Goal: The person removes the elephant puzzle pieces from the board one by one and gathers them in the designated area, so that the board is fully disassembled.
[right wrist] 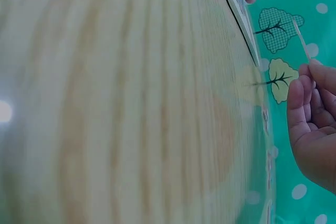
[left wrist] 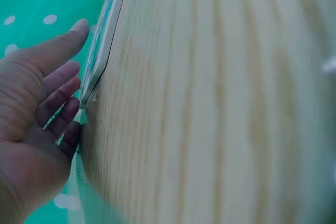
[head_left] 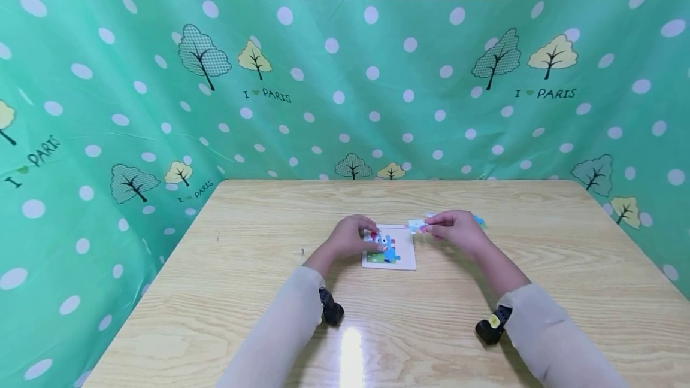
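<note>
A square jigsaw board with a pale rim lies on the table. Joined pieces forming a blue cartoon figure cover its left part, with green beneath. My left hand rests at the board's left side, thumb and fingers spread over the pieces; the left wrist view shows its fingers loose beside the board edge. Between thumb and fingertips my right hand pinches a light jigsaw piece at the board's upper right corner. In the right wrist view that jigsaw piece appears edge-on, raised above the board.
More loose pieces lie around the right hand, including a blue one beyond it. A tiny dark speck is on the wooden table to the left. A green dotted curtain hangs behind the table.
</note>
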`<state>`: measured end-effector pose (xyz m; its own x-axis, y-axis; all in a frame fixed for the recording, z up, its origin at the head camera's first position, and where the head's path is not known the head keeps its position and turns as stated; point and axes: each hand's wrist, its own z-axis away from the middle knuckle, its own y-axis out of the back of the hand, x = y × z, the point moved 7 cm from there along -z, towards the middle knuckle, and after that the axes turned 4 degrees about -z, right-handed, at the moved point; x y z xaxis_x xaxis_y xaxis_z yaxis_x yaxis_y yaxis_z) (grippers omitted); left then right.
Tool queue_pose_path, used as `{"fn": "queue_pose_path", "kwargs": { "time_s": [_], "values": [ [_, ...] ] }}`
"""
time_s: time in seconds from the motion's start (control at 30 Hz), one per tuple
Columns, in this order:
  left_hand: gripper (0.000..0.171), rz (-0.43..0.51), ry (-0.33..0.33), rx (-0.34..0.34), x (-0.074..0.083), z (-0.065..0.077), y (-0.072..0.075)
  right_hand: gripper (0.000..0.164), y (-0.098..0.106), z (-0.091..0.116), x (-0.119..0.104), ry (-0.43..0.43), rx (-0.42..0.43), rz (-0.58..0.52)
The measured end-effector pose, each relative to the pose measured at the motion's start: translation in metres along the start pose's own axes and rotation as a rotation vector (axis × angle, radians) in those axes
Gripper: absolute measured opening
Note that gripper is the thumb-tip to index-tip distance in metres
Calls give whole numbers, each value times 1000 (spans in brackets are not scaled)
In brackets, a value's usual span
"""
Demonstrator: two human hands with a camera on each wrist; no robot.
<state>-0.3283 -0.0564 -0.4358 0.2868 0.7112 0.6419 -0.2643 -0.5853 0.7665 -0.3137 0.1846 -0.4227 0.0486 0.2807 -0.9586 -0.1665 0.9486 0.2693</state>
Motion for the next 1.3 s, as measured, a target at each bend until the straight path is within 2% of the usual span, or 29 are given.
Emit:
{"fn": "queue_pose_path", "kwargs": {
  "time_s": [0.37,0.6,0.73,0.93,1.07,1.3],
  "values": [
    [41,59,8,-9,-7,6,-1,27,17,9,10,-6,43,34],
    [42,64,13,-21,-9,7,-2,26,23,11,18,-46,51,20],
    [42,74,14,-30,-8,7,-2,26,25,12,21,-73,61,47],
    [43,57,7,-36,-6,8,-2,20,28,9,29,-109,69,120],
    [43,51,3,-38,-5,9,-2,18,30,8,31,-98,82,199],
    [43,50,6,-34,-4,9,-2,14,29,10,23,13,66,373]
  ]
}}
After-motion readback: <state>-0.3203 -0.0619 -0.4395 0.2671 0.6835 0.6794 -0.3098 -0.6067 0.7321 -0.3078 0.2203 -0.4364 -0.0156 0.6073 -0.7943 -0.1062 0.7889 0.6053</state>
